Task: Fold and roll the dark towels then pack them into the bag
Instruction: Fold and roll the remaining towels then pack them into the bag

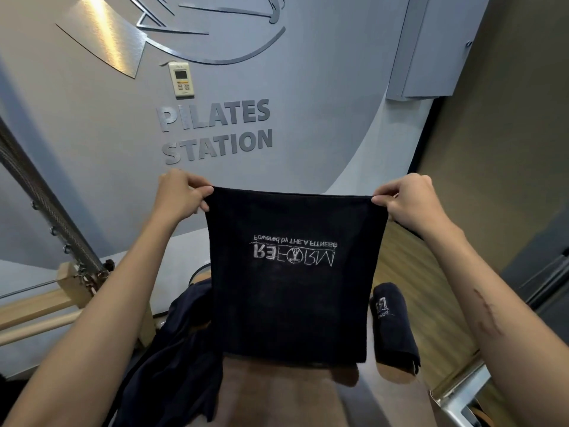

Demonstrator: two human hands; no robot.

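From the head camera, both hands hold one dark towel (292,272) up in the air, stretched flat between them. The left hand (180,195) pinches its top left corner, fingers curled round the cloth; the right hand (403,198) pinches the top right corner the same way. The towel hangs as a soft, matte, near-square panel, its pale stitched lettering upside down and mirrored.

Below it lies a tan padded surface (277,396). A rolled towel (394,325), a thick dark cylinder with a loose flap, rests near the surface's right edge. A crumpled pile (172,349) of dark cloth sits at its left edge.

Behind, raised metal letters (215,131) stand on a smooth grey wall. A wooden frame (37,306) with a coiled steel spring (34,186) runs at left.
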